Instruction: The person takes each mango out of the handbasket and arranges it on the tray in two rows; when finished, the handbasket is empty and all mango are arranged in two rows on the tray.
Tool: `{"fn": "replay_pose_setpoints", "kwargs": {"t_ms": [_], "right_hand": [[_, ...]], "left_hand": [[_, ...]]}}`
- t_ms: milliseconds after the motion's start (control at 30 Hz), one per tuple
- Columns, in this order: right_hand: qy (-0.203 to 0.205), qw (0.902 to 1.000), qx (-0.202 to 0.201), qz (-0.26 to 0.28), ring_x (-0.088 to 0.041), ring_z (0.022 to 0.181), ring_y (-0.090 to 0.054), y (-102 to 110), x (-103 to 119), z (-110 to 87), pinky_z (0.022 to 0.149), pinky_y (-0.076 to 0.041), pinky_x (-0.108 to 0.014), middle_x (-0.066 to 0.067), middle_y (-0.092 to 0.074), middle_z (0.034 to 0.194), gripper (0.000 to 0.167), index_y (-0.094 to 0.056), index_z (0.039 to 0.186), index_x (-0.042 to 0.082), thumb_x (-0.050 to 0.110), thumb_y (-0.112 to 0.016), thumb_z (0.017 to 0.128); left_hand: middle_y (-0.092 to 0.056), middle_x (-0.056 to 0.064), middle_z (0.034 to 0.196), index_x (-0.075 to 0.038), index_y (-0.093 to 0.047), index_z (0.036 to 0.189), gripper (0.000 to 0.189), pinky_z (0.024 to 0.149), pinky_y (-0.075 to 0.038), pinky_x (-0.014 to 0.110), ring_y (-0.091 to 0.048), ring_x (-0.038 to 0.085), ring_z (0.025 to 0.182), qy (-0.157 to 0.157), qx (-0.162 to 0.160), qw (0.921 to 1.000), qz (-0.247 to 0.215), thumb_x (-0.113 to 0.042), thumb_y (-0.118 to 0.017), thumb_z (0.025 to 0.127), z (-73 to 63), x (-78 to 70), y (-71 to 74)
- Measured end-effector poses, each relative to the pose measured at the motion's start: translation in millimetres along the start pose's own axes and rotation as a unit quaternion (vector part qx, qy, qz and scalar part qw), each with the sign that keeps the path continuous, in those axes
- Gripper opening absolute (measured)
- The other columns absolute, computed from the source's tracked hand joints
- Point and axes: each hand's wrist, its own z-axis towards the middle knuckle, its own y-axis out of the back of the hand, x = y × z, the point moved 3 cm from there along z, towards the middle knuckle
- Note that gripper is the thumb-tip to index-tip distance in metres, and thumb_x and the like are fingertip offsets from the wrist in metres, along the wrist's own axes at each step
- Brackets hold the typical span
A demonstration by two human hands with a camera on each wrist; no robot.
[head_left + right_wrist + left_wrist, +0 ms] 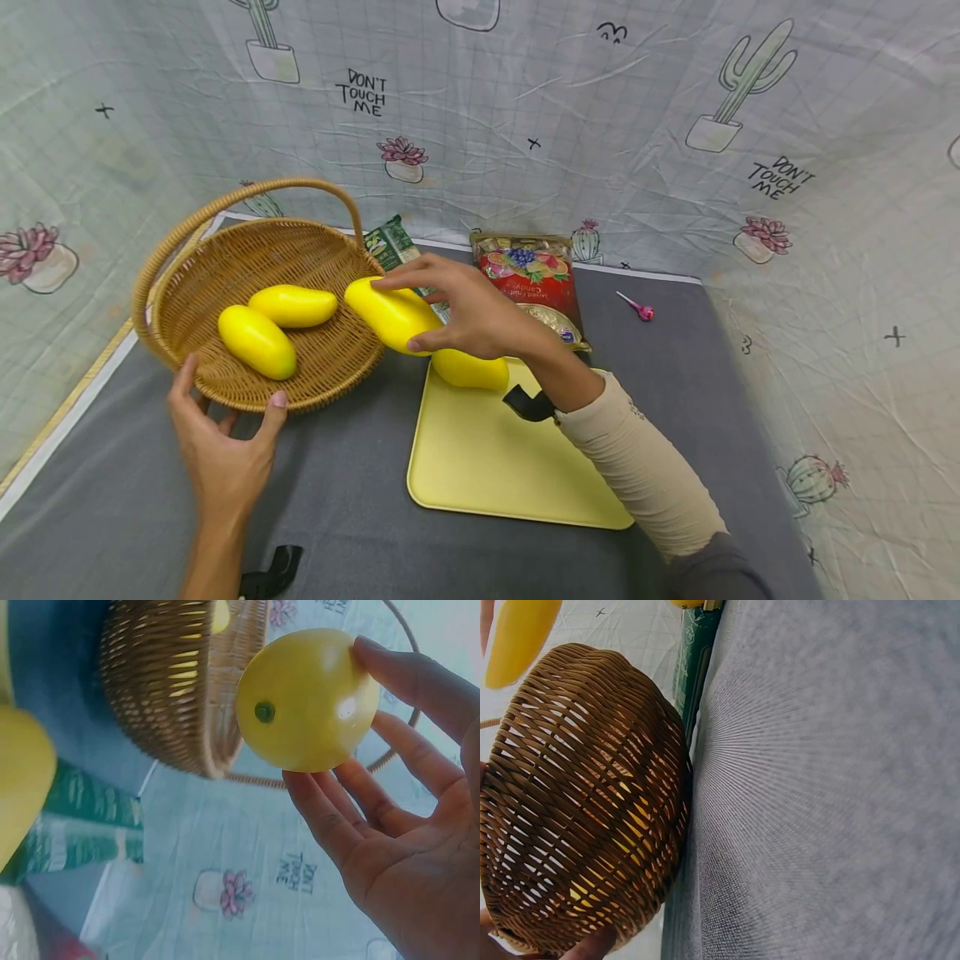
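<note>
My right hand [480, 308] pinches a yellow mango [393, 317] between thumb and fingers, above the right rim of a wicker basket [247, 242]. In the right wrist view, the green stem spot of the held mango [307, 712] faces the camera. With thumb and fingers, my left hand [225, 454] grips the near rim of the basket, which looks tilted. Inside the basket lie two mangoes, one yellow [292, 306] and one with a greenish tip [257, 342]. Another mango [470, 369] rests at the far left of a yellow tray [517, 467], partly beneath the right hand.
Behind the tray lies a red candy bag [525, 275], partly covered by the right wrist. A green packet [393, 242] is wedged between basket and back curtain. A pink lollipop [643, 312] lies on the grey cloth at right. Printed curtains stand around the table.
</note>
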Motion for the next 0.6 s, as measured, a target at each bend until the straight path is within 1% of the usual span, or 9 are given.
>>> {"fn": "replay_pose_setpoints", "kwargs": {"t_ms": [100, 200, 333, 467, 600], "right_hand": [[-0.003, 1.0, 0.001, 0.006, -0.021, 0.142, -0.052, 3, -8, -12.7, 0.113, -0.051, -0.047, -0.003, -0.055, 0.153, 0.07, -0.063, 0.15, 0.019, 0.01, -0.089, 0.087], [-0.009, 0.9998, 0.003, 0.015, -0.024, 0.139, -0.054, 7, -16, -24.9, 0.112, -0.052, -0.048, -0.004, -0.054, 0.153, 0.068, -0.063, 0.15, 0.018, 0.008, -0.087, 0.087], [-0.013, 0.9999, -0.001, 0.01, -0.024, 0.137, -0.057, 12, -28, -41.2, 0.111, -0.052, -0.048, -0.004, -0.055, 0.153, 0.066, -0.063, 0.149, 0.017, 0.007, -0.087, 0.088], [-0.023, 0.9997, -0.007, -0.006, -0.026, 0.141, -0.054, 17, -41, -58.7, 0.113, -0.05, -0.053, -0.003, -0.057, 0.154, 0.067, -0.064, 0.148, 0.017, 0.007, -0.088, 0.087], [-0.039, 0.9992, -0.012, -0.006, -0.029, 0.144, -0.053, 22, -54, -77.7, 0.111, -0.051, -0.055, -0.004, -0.057, 0.155, 0.069, -0.065, 0.148, 0.017, 0.004, -0.089, 0.084]], "left_hand": [[-0.026, -0.009, 0.171, -0.031, -0.028, 0.166, 0.101, 0.11, -0.043, 0.035, -0.035, 0.031, 0.152, 0.001, 0.001, 1.0, -0.002, -0.014, -0.085, 0.085, 0.2, 0.3, 0.2], [-0.026, -0.009, 0.171, -0.032, -0.028, 0.166, 0.101, 0.111, -0.043, 0.036, -0.035, 0.031, 0.153, 0.001, 0.001, 1.0, 0.0, -0.015, -0.085, 0.085, 0.6, 0.6, 0.5], [-0.025, -0.009, 0.172, -0.032, -0.027, 0.166, 0.101, 0.112, -0.043, 0.038, -0.034, 0.031, 0.153, 0.002, 0.002, 1.0, 0.001, -0.015, -0.085, 0.085, 0.8, 1.0, 0.6], [-0.024, -0.009, 0.172, -0.032, -0.027, 0.166, 0.101, 0.114, -0.042, 0.04, -0.034, 0.031, 0.154, 0.003, 0.004, 1.0, -0.001, -0.014, -0.085, 0.086, 0.5, 0.7, 0.7], [-0.024, -0.008, 0.172, -0.032, -0.027, 0.166, 0.1, 0.114, -0.042, 0.039, -0.034, 0.032, 0.154, 0.0, 0.005, 1.0, -0.002, -0.013, -0.084, 0.086, 0.7, 0.5, -0.1]]}}
